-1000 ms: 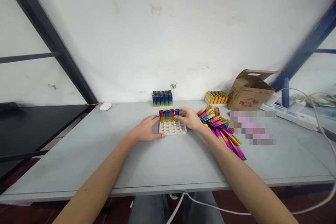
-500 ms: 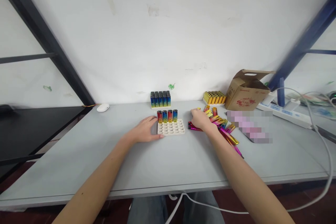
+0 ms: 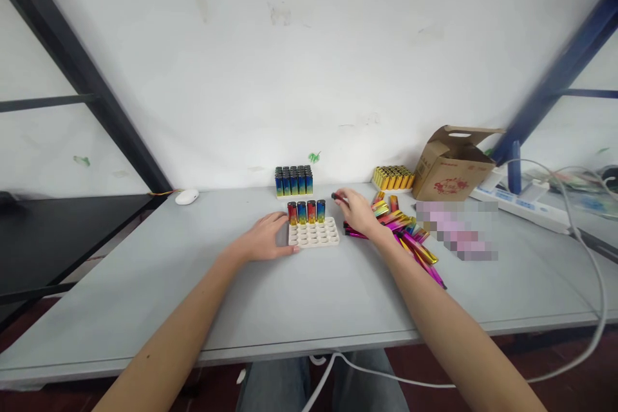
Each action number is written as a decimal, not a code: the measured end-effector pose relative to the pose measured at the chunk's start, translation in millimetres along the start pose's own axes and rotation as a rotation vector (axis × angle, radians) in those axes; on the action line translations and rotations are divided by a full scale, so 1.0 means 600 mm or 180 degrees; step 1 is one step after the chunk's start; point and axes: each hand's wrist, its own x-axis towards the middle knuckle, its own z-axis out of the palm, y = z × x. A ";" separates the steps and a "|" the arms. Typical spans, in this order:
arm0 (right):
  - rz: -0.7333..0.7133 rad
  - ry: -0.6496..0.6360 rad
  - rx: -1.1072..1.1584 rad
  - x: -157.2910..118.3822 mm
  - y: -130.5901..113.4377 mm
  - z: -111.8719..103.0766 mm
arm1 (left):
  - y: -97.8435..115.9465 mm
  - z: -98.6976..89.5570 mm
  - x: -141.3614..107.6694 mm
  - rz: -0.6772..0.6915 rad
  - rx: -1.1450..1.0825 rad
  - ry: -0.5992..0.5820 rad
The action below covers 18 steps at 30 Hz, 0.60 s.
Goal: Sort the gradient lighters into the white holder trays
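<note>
While the white tray point(image 3: 314, 235) lies on the table point(image 3: 261, 315), four lighters point(image 3: 311, 212), red and blue by turns, stand upright in its far row from the left end. Around that end curves the left hand point(image 3: 264, 239), thumb at the tray's near corner, fingers by the far one; how firmly it grips, I cannot tell. Off the tray's right end, the right hand point(image 3: 357, 212) pinches a dark-topped lighter point(image 3: 337, 197), tilted and apart from the tray. Right of the tray spreads a loose pile point(image 3: 419, 247), magenta and gold. Behind the tray stands a blue set point(image 3: 294, 183); behind and right of it, a yellow set point(image 3: 393, 179), then an open box point(image 3: 449, 183). Far right of the tray lies a power strip point(image 3: 526, 207).
</note>
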 end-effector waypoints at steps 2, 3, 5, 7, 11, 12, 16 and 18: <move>0.0054 0.0365 0.1120 0.006 -0.007 0.004 | 0.001 0.000 0.000 -0.0010 -0.0011 -0.0025; 0.0151 0.0459 0.1729 0.009 -0.013 0.003 | 0.001 -0.001 0.000 -0.0014 -0.0017 -0.0040; 0.0486 0.0463 0.2877 0.013 -0.029 -0.003 | 0.002 -0.002 -0.001 -0.0010 -0.0021 -0.0067; 0.0849 0.0318 0.3773 0.014 -0.046 -0.013 | 0.003 -0.002 -0.001 -0.0002 0.0002 -0.0090; 0.1343 -0.0150 0.4515 0.012 -0.067 -0.028 | 0.003 -0.002 -0.001 -0.0030 0.0043 -0.0079; 0.1451 -0.0242 0.4554 0.011 -0.069 -0.029 | 0.002 -0.002 -0.001 -0.0025 0.0046 -0.0069; 0.1750 -0.0470 0.4560 0.008 -0.074 -0.020 | 0.001 -0.001 -0.001 0.0006 0.0061 -0.0059; 0.1685 -0.0575 0.4566 0.007 -0.078 -0.014 | 0.001 -0.001 -0.001 0.0003 0.0050 -0.0031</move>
